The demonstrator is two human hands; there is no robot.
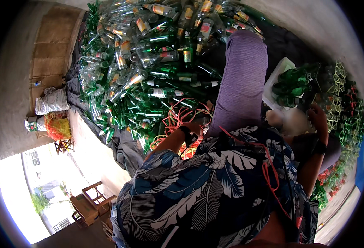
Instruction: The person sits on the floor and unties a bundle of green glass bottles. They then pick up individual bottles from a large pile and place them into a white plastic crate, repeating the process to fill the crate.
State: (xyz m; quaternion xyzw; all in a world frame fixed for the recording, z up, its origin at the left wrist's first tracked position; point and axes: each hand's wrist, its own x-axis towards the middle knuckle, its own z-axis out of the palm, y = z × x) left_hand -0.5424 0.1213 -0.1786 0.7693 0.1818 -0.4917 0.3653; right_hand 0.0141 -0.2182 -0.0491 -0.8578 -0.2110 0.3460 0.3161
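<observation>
My left hand [195,128] reaches down beside my left leg, against a tangle of red and yellowish plastic strips [177,118]. Shade and the strips hide its fingertips, so its grip cannot be made out. On the other side, my right hand [317,117] is raised beside a white tray [282,68] that bears several green glass bottles [295,80]. Its fingers look apart and slightly bent, with nothing visible in them. A red strip [269,165] trails loosely down over my patterned shirt.
A large heap of loose green and clear glass bottles [157,53] fills the far side, on dark sheeting [122,146]. Netted bottles [347,107] line the right wall. Sacks [52,102] and wooden stools [93,202] stand at left, near a bright opening. My purple-clad leg [244,78] stretches forward.
</observation>
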